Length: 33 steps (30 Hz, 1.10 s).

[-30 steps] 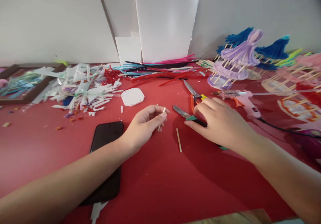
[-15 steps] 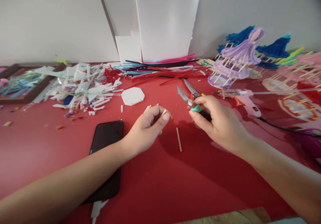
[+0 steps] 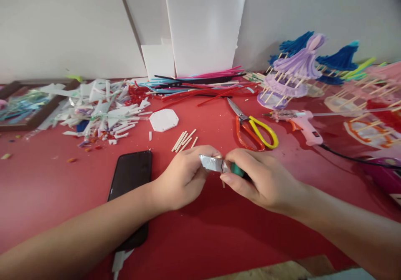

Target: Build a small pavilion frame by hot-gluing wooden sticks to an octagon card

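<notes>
My right hand (image 3: 260,179) is closed round the green handle of a cutting tool (image 3: 211,163), whose metal blade points left across the fingers of my left hand. My left hand (image 3: 188,177) is closed beside the blade; the small end of a stick shows at its fingertips, mostly hidden. Below the blade, part of another wooden stick (image 3: 223,184) lies on the red table. Several short wooden sticks (image 3: 184,141) lie just beyond my left hand. Scissors (image 3: 250,125) with one red and one yellow handle rest open behind my right hand.
A black phone (image 3: 131,175) lies by my left forearm. Farther back are a white octagonal plate (image 3: 164,120), a scrap pile (image 3: 100,108) and coloured pipe cleaners (image 3: 200,85). A pink glue gun (image 3: 308,127) and a purple tasselled model (image 3: 285,77) stand out at right.
My right hand has brought the tool left and down to my left hand, and the blade now lies sideways. My left hand has moved slightly down, uncovering the short sticks; the scissors are more visible.
</notes>
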### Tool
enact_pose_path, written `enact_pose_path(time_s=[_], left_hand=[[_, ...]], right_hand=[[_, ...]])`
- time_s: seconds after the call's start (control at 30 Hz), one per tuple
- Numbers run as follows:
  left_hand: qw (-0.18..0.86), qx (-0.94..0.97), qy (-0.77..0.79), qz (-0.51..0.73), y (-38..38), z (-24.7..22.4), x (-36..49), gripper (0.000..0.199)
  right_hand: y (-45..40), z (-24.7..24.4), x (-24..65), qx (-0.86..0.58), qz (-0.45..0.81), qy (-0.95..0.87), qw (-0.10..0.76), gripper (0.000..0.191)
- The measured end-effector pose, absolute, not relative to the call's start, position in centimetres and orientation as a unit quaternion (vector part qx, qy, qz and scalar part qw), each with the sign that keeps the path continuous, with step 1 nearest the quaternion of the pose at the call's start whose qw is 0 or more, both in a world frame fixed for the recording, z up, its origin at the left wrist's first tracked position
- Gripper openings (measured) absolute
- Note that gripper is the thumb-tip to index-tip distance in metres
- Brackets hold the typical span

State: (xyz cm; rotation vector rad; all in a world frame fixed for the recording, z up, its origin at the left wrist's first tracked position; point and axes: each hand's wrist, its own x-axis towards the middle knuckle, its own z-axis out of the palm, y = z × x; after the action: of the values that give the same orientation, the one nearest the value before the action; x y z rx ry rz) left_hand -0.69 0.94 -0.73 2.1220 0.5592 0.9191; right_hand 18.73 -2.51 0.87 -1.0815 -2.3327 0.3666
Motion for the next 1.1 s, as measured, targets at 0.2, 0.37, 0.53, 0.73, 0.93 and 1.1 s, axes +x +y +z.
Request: enact_pose_path(time_s=[0.2,0.37,0.53,0.73,0.93,1.1], left_hand=[[0.397,0.820,0.170,0.377,1.27,-0.71,-0.65,0.026],[0.448,0.797,0.152,0.376,1.22,-0.40,-0.54,0.017],[0.457,0.800,0.177,0.347,1.17,-0.13,-0.52,0.013],[0.433,0.811,0.168,0.354,1.32,-0.27,-0.60,0.019],[0.429,0.818,0.186,0.335,1.27,-0.17,-0.76,0.020],[0.430,0.818,0.168,0.343,1.31,-0.20,-0.78,0.027]], right_hand=[[-2.75,0.99,18.67,-0.406,0.169,-0.860,0.259,0.024],[-2.89,1.05,18.73,-0.403,0.176,-0.858,0.264,0.023],[-2.86,1.17,18.68,-0.396,0.183,-0.859,0.266,0.022],[-2.87,1.07,18.74,-0.394,0.187,-0.860,0.265,0.022],[-2.96,1.14,18.83,-0.392,0.186,-0.862,0.262,0.022],[-2.96,1.20,18.83,-0.391,0.192,-0.862,0.258,0.022]])
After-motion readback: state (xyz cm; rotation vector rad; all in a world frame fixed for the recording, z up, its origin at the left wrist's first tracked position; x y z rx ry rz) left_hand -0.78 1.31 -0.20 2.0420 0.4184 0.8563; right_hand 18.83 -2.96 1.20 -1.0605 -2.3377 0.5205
